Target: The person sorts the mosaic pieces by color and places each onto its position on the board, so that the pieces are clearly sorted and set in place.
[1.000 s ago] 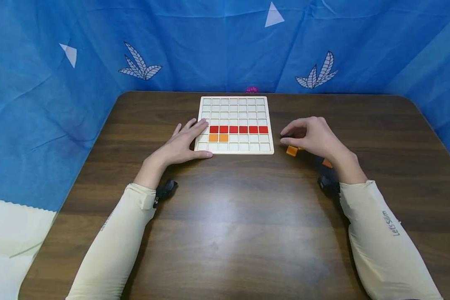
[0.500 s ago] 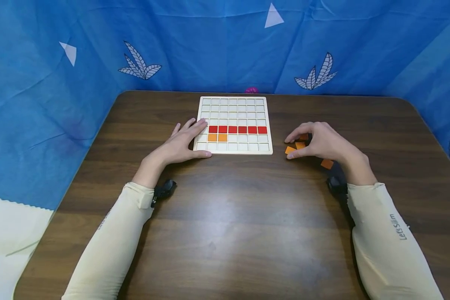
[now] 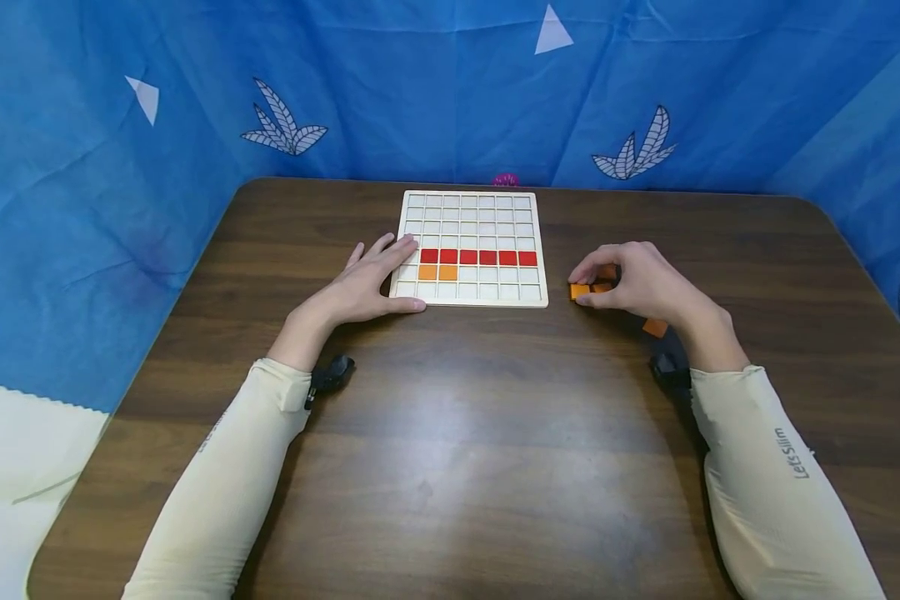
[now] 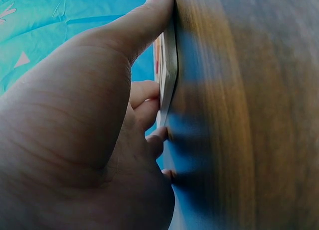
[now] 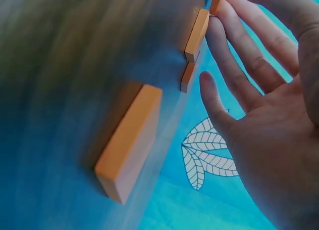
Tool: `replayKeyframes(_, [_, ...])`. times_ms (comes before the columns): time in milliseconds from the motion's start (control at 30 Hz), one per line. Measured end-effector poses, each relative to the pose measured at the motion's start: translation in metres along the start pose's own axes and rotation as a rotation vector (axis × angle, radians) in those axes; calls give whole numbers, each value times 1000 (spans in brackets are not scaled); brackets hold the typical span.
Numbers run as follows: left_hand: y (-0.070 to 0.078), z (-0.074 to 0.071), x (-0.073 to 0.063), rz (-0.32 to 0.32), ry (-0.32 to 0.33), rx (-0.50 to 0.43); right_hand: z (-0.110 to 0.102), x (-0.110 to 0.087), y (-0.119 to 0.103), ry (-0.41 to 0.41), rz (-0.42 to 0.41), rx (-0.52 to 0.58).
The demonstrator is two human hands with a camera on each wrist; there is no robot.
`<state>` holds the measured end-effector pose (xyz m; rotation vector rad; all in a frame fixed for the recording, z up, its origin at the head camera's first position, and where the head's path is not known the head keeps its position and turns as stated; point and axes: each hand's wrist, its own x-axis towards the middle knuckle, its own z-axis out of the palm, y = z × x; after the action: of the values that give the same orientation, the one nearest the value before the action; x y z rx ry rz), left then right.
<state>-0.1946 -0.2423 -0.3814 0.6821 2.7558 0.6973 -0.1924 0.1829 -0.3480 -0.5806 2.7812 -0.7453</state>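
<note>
A white grid board (image 3: 468, 303) lies at the back middle of the table, with a row of red tiles (image 3: 488, 257) and two orange tiles (image 3: 437, 272) set in its cells. My left hand (image 3: 360, 287) rests spread over its left edge, fingertips on the frame and thumb at the near corner. To the right of the board, the thumb and fingers of my right hand (image 3: 645, 279) pinch a loose orange tile (image 3: 579, 292) by its edges. Other orange tiles lie beneath this hand, partly hidden by it; in the right wrist view one tile (image 5: 132, 140) shows close up.
One loose orange tile (image 3: 655, 327) lies beside the right wrist. Dark wood tabletop (image 3: 450, 433) stretches in front of the board. A blue patterned cloth (image 3: 450, 92) hangs behind the table.
My right hand has shifted a little right and down onto the loose tiles, and its thumb and fingers have closed on one, turning it straighter. The left hand stays put.
</note>
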Motion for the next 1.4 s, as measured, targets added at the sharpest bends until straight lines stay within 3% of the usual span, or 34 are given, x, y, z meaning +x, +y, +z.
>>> replayKeyframes(333, [-1,0,1,4,-4,2,4,4,-2,101,-58,20])
replayKeyframes(633, [-1,-2,-2,-7,1,1,13,25,-29,159,-59,32])
replayKeyframes(933, [0,-1,0,5,2,2,26,48,-52,153,-60,57])
replayKeyframes(1400, [1,-2,-1,8,5,5,46,79,-88,117,-141,94])
